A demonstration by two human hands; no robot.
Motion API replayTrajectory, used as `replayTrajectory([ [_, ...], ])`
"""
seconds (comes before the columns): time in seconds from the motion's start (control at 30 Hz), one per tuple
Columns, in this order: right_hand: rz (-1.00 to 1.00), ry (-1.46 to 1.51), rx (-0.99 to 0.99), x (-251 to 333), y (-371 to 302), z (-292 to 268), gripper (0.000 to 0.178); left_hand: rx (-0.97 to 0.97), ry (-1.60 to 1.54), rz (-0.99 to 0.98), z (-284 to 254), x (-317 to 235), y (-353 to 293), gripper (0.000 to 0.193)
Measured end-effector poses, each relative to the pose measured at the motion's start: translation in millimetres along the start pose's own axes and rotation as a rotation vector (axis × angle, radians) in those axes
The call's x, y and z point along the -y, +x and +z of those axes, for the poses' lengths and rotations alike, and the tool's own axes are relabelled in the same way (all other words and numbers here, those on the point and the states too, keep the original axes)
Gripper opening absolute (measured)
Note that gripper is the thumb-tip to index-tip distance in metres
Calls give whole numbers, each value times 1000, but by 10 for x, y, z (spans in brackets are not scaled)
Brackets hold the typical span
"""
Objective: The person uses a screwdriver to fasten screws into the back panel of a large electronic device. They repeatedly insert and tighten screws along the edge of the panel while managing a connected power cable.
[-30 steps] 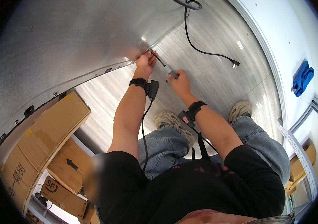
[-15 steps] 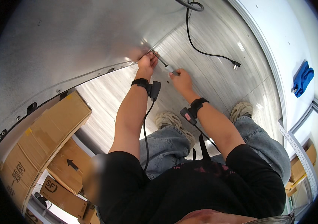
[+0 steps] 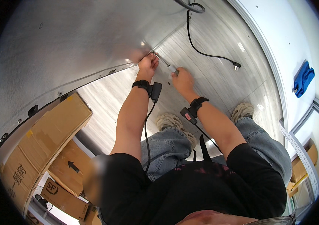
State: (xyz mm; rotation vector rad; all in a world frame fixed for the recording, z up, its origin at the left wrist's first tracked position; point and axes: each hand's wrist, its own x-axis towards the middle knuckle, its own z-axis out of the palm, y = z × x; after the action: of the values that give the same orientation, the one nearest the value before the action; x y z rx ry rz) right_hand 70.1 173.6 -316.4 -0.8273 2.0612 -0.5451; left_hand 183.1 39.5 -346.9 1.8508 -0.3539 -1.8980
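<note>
A screwdriver [image 3: 172, 69] with a pale handle and long metal shaft is gripped in my right hand [image 3: 184, 80]. Its shaft slants up and left to the lower corner of a large grey metal panel [image 3: 73, 41]. At that corner my left hand [image 3: 148, 63] is closed near the screwdriver's tip, fingers bent against the panel's edge. What those fingers pinch is too small and partly hidden to make out. Each wrist wears a black strap with a small cabled box.
Cardboard boxes [image 3: 50, 131] are stacked at the left beside the panel. A black power cord with a plug [image 3: 236, 65] lies on the wood-look floor [image 3: 219, 33]. A blue cloth [image 3: 304, 79] is on the white surface at the right, above a metal shelf frame [image 3: 302, 146].
My right hand and the screwdriver handle have shifted very slightly to the right. My left hand stays at the panel corner.
</note>
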Motion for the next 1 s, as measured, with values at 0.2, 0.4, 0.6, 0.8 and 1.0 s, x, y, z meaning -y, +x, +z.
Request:
replayTrajectory([
  [0.2, 505, 706, 531, 76, 71, -82, 30, 17, 47, 3, 33, -47, -79, 17],
  [0.4, -163, 9, 1, -175, 68, 139, 32, 62, 72, 3, -8, -37, -32, 18],
  [0.6, 390, 682, 465, -38, 176, -48, 34, 93, 23, 20, -70, 19, 49, 19],
  [0.8, 19, 340, 221, -63, 82, -6, 31, 60, 48, -13, -48, 8, 43, 18],
  [1.0, 65, 228, 94, -45, 142, 87, 33, 41, 32, 6, -58, 18, 52, 17],
])
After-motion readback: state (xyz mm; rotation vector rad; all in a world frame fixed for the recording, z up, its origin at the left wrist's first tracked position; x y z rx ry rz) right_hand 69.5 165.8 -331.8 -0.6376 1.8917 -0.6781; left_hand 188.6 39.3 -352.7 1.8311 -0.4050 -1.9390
